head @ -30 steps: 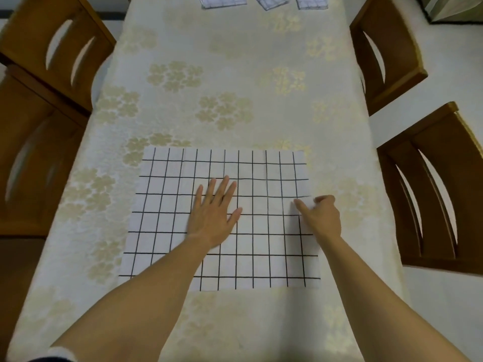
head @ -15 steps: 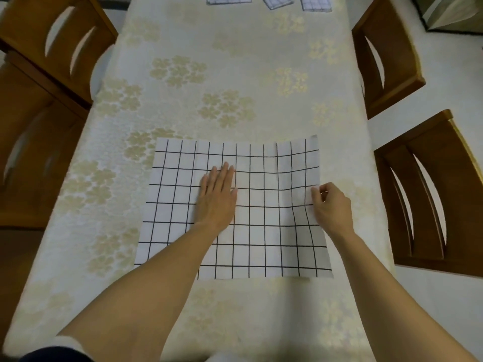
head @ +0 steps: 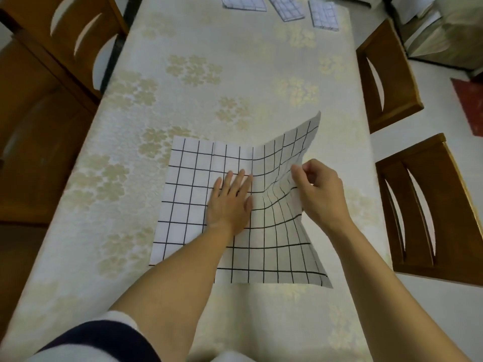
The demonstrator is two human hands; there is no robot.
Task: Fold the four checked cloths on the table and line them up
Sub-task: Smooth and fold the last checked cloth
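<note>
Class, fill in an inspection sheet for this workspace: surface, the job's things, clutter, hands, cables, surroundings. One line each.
Surface: table under a cream floral tablecloth.
Job's things: open checked cloth in front of the person, its right edge lifted off the table; three folded checked cloths at the far end, not evenly lined up.
Clutter: nothing seen.
Hands: left hand flat on the open cloth's middle; right hand pinching the raised right edge.
Cables: nothing seen.
Surroundings: wooden chairs on both sides, pale floor, a red mat at the right edge.
</note>
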